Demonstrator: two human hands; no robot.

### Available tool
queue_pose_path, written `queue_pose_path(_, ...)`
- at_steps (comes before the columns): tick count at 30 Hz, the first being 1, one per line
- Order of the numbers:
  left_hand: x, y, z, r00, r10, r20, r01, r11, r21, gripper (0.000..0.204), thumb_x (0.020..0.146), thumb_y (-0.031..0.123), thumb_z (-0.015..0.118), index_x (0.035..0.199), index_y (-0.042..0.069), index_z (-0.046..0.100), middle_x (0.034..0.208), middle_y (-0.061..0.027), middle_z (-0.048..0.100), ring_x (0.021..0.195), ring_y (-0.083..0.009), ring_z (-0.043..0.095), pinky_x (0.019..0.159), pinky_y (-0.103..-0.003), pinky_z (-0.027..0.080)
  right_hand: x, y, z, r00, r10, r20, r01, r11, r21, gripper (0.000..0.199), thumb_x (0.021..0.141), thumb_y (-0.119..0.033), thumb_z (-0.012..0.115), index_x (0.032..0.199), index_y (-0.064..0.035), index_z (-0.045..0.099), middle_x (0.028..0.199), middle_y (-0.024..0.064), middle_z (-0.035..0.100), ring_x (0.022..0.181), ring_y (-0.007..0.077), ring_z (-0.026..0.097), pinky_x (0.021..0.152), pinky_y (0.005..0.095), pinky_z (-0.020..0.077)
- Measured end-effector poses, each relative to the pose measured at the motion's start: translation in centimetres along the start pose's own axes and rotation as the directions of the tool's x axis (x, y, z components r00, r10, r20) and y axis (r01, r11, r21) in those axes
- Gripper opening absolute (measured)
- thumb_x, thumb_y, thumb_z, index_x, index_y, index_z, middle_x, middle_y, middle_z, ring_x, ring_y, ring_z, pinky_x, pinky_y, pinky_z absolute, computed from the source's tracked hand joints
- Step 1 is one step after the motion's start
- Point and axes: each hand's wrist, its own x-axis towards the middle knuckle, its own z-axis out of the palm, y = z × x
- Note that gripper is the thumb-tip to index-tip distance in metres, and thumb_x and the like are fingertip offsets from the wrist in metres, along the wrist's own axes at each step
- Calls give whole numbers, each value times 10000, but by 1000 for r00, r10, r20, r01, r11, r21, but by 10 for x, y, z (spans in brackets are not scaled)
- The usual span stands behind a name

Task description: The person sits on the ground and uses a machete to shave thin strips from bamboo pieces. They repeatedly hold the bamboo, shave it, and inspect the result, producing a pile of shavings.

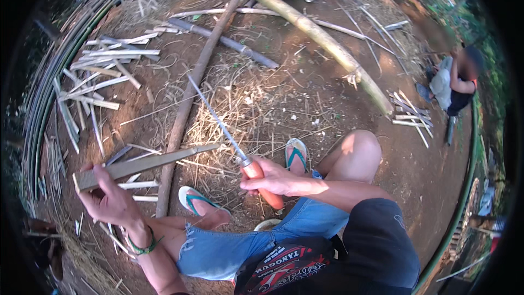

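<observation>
My left hand (109,199) grips the near end of a flat split bamboo strip (147,162) that points right and slightly up over the ground. My right hand (273,179) is closed around the orange-red handle of a long thin knife (218,123), its blade slanting up and to the left above the strip's far end. I am crouched, with both knees bent and green flip-flops (196,199) on my feet. A green braided band sits on my left wrist.
Split bamboo strips (101,71) lie piled at the left. A thick green bamboo pole (311,27) and a thinner brown pole (188,95) cross the dirt ahead, over dry shavings. Another person (458,79) crouches at the right by a small strip pile (409,114).
</observation>
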Motion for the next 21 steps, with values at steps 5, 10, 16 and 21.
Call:
queue_pose_path(5, 8, 16, -1, 982, 54, 183, -51, 999, -19, 210, 906, 85, 662, 1072, -43, 635, 833, -67, 651, 705, -90, 596, 618, -226, 471, -7, -12, 11, 984, 34, -176, -54, 992, -115, 275, 854, -8, 686, 1080, -61, 539, 768, 4, 544, 552, 90, 538, 490, 241, 425)
queue_pose_path(10, 11, 10, -14, 963, 99, 252, -61, 986, -153, 355, 996, 218, 473, 1191, -64, 566, 889, -95, 585, 738, -142, 583, 717, -279, 478, 2, -5, 10, 971, 137, -197, -175, 966, -191, 199, 931, -160, 676, 989, -31, 537, 646, 4, 520, 485, 96, 504, 443, 254, 406)
queue_pose_path(16, -1, 4, -2, 968, 51, 245, 98, 822, -560, 409, 1046, 402, 411, 1118, 10, 501, 915, -126, 538, 854, -242, 573, 806, -381, 484, -5, 5, 20, 968, 148, -202, -213, 912, -352, 344, 956, -322, 681, 926, -13, 534, 603, 4, 524, 484, 95, 523, 435, 266, 410)
queue_pose_path(21, -7, 16, -2, 941, 14, 337, 260, 606, -752, 532, 1025, 555, 340, 1081, 48, 492, 899, -129, 523, 866, -266, 532, 849, -429, 431, -20, 30, 53, 975, 60, -212, -140, 912, -386, 394, 941, -376, 694, 842, -19, 557, 622, 18, 540, 510, 95, 509, 468, 288, 394)
